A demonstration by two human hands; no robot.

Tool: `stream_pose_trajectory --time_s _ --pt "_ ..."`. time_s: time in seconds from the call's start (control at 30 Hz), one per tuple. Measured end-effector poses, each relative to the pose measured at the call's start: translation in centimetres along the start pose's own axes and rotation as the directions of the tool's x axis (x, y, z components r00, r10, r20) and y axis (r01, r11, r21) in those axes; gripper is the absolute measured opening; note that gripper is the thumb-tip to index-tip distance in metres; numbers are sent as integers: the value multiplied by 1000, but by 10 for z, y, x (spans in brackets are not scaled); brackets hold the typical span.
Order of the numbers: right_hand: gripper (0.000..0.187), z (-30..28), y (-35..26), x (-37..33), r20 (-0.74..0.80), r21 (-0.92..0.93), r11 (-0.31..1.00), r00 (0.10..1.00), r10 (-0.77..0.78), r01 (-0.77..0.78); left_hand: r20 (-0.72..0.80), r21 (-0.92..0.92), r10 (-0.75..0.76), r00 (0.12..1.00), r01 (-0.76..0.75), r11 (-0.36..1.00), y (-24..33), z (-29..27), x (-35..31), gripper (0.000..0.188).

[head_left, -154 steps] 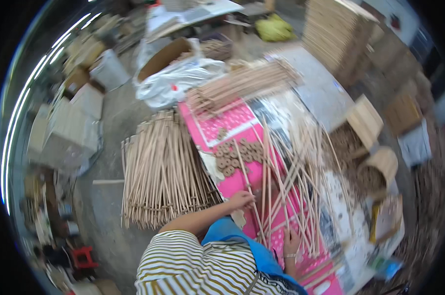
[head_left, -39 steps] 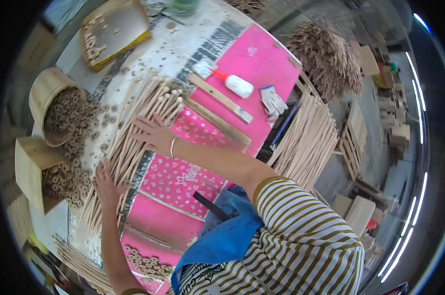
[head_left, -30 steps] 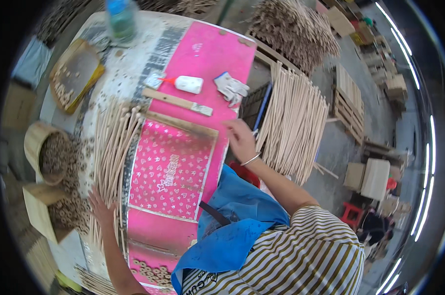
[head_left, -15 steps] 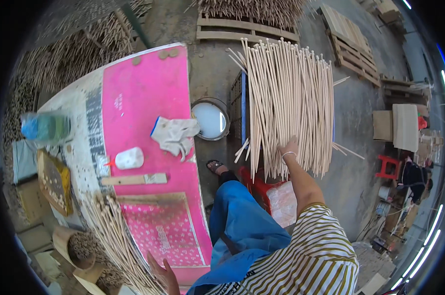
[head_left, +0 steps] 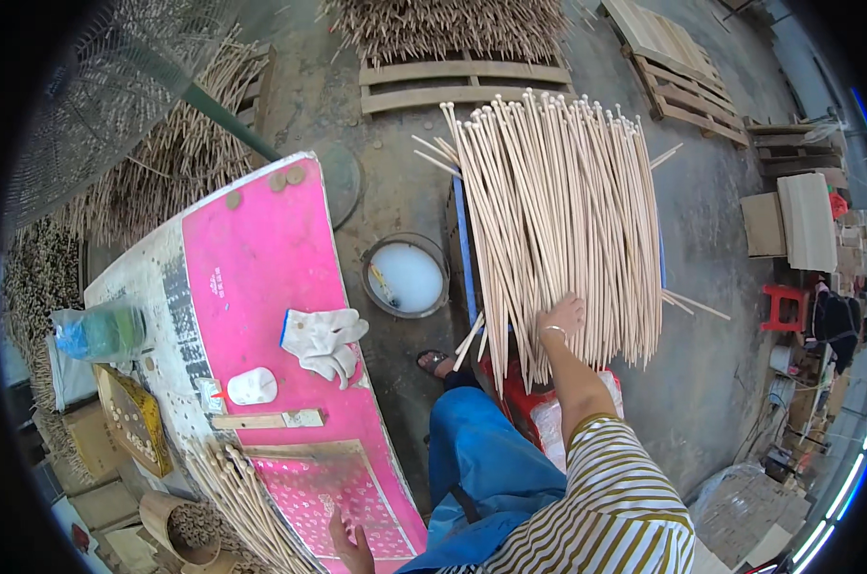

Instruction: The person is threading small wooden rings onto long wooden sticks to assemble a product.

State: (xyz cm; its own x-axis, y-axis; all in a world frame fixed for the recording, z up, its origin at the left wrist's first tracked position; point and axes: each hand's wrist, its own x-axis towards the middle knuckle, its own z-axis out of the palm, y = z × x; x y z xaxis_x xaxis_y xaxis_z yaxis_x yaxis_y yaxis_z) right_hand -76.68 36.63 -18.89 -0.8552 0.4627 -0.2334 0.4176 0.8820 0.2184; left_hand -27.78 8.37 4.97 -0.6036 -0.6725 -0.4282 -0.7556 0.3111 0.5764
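Observation:
A thick layer of long pale wooden sticks with round knob ends (head_left: 558, 210) lies across a blue crate (head_left: 464, 239) on the right. My right hand (head_left: 562, 318) rests on these sticks near their closer ends, fingers laid over them. At the bottom, my left hand (head_left: 350, 547) hovers by the near edge of the pink-covered table (head_left: 261, 258), its fingers apart and nothing in them. Beside it are a pink patterned sheet (head_left: 333, 493) and, further left, a smaller bunch of knobbed sticks (head_left: 247, 497).
On the table lie a white glove (head_left: 323, 342), a white bottle with a red tip (head_left: 253, 386) and a flat wooden strip (head_left: 266, 419). A bucket of whitish liquid (head_left: 410, 277) stands between table and crate. Stick-laden pallets (head_left: 462, 81) are at the back; a red stool (head_left: 783, 308) is far right.
The view has shifted, so table and crate sit lower in it. My left hand has come in from the stick bunch toward the pink sheet. My right hand stays on the sticks.

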Motion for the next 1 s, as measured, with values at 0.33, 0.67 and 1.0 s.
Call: stream_pose_trajectory --time_s 0.33,0.67,1.0 --pt "46 13 18 12 5 275 961 1000 -27 25 65 -163 -197 978 205 965 -14 12 -23 39" --pt "41 -32 51 23 -4 533 824 975 -224 191 120 -319 -180 976 210 924 2 7 -33 41" --pt "49 -74 101 27 50 754 634 947 -318 173 75 -358 -155 985 171 918 -28 20 -44 41"
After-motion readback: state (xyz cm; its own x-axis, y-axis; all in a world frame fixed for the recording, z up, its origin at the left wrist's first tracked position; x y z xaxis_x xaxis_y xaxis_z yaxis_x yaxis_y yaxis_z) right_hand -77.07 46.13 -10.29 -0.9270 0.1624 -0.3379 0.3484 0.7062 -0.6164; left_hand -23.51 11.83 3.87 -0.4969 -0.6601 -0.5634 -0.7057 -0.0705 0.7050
